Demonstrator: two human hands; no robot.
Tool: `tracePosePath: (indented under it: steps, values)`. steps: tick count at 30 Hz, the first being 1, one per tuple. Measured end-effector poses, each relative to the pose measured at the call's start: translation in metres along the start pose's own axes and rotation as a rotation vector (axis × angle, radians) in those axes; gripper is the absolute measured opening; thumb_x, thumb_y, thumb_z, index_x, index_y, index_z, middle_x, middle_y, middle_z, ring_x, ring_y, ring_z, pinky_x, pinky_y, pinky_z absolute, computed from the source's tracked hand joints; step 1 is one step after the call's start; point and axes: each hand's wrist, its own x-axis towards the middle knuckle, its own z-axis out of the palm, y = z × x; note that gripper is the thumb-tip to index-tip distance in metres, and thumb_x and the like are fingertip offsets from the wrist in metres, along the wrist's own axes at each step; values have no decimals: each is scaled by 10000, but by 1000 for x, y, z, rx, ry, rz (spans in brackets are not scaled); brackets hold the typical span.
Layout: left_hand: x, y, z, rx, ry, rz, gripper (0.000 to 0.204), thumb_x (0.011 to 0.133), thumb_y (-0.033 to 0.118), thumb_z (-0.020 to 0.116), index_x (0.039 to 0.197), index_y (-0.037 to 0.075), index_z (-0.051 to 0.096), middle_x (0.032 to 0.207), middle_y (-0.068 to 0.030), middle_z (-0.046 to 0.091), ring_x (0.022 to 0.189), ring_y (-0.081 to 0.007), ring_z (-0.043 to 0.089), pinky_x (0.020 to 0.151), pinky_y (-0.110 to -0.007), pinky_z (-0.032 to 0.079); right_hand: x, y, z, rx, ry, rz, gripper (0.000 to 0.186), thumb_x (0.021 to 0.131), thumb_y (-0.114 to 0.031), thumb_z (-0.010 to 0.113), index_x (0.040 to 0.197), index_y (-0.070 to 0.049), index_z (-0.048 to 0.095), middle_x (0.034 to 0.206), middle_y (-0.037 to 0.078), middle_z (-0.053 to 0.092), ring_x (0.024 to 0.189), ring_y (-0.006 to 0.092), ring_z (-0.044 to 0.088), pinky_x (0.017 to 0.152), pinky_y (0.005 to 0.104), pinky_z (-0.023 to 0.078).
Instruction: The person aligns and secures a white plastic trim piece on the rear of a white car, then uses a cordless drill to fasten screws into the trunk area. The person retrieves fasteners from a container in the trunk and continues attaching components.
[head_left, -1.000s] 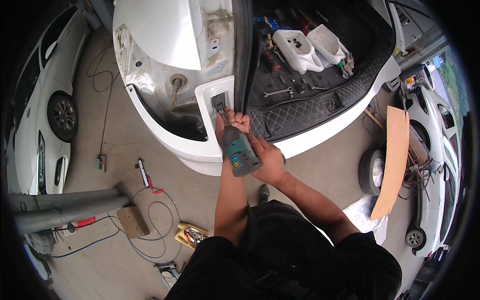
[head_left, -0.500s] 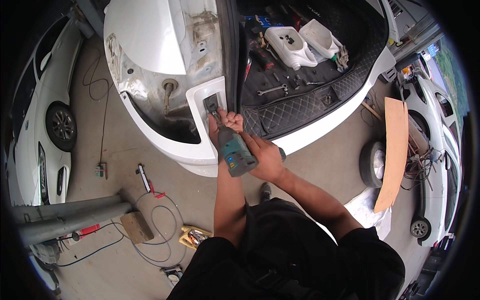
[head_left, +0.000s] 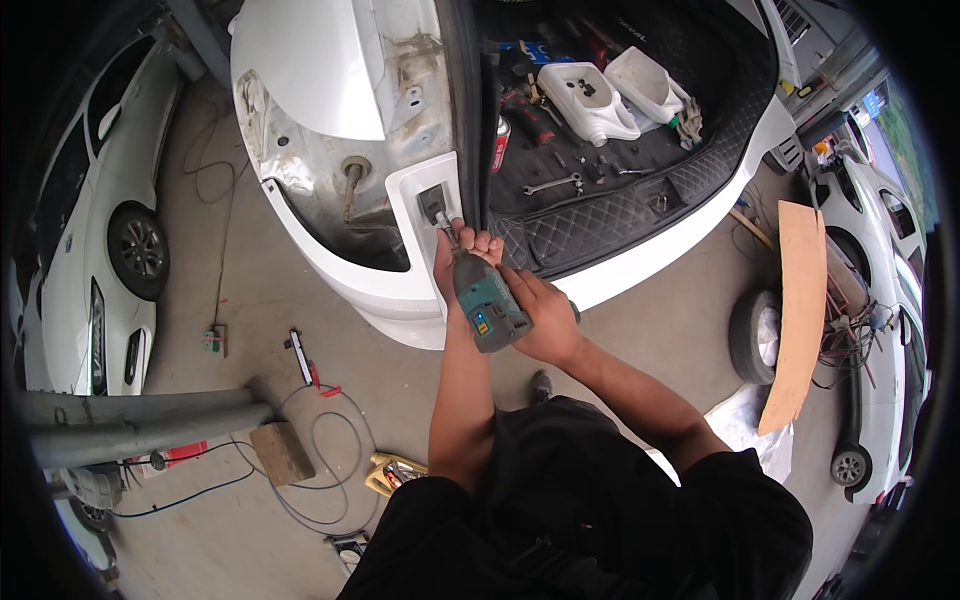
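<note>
A teal-and-black cordless impact driver [head_left: 487, 308] points away from me at the white rear bumper [head_left: 405, 190]. My right hand [head_left: 548, 318] is wrapped round its grip. My left hand [head_left: 450, 262] curls its fingers at the driver's nose, round the metal socket extension [head_left: 443, 218]. The extension's tip reaches a dark recess [head_left: 432, 198] in the bumper's upright corner, below the bare tail-lamp area. Whether the tip sits on a fastener there is too small to tell.
In the car's open boot [head_left: 600, 230] lie a combination wrench [head_left: 552, 185], small sockets and two cut-open white jugs [head_left: 590, 105]. An air hose [head_left: 345, 470] loops over the floor beside a wooden block [head_left: 281, 454]. A loose wheel [head_left: 752, 337] and a tan board [head_left: 793, 315] stand at right.
The whole view has shifted slightly, so the car sits a little further right. More of the metal extension shows ahead of the driver. Both hands keep their hold.
</note>
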Motion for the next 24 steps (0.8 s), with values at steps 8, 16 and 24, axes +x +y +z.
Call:
tracePosePath:
  steps: [8,16,24]
  values:
    - [8,4,7,-4,-16,27,342,1002,338,421,1044,63,619,845,-56,686,763,-196,601,794,-353,444,9,1,9,-5,76,-39,621,668,-150,707,1227,45,520,899,166,593,743,336,624,655,391,522]
    - [15,5,5,-11,-92,30,371,1008,338,394,1109,64,623,890,-58,706,796,-205,606,827,-366,442,19,-9,3,-24,54,3,593,672,-158,694,1209,36,533,874,149,590,726,323,630,627,394,523]
    - [23,2,-1,-177,-227,10,382,1010,337,392,1119,57,629,953,-34,687,862,-189,578,853,-360,398,34,-10,-12,-235,-34,-73,577,660,-122,672,1203,21,542,878,142,589,736,325,621,668,393,505]
